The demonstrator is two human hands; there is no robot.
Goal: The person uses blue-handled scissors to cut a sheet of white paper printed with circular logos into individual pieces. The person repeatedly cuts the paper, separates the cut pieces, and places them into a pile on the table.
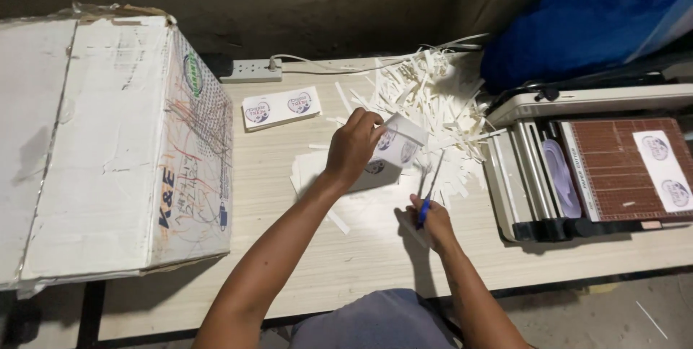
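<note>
Nearest you, your right hand (432, 223) is closed around the blue handles of a pair of scissors (430, 194), fingers curled through the loops, the blades angled up and away toward the sheet. Your knuckles hide the handles' shape, and you cannot tell how far the blades are parted.

Just beyond, your left hand (354, 145) pinches a sheet of printed round labels (398, 145), thumb below and fingers pressed together on top, lifting it off the wooden table (361, 255) so the blades can reach its edge. The sheet bends over your fingers, so part of it is out of sight. More sheets lie under your wrist.

Farther off, a heap of white paper strips (426, 96) spreads where the offcuts fall, and a cut pair of labels (281, 108) lies apart by the power strip (250, 70).

The big cardboard box (115, 147) at left is cut off by the frame; the paper trimmer (592, 168) at right runs out of view too.
</note>
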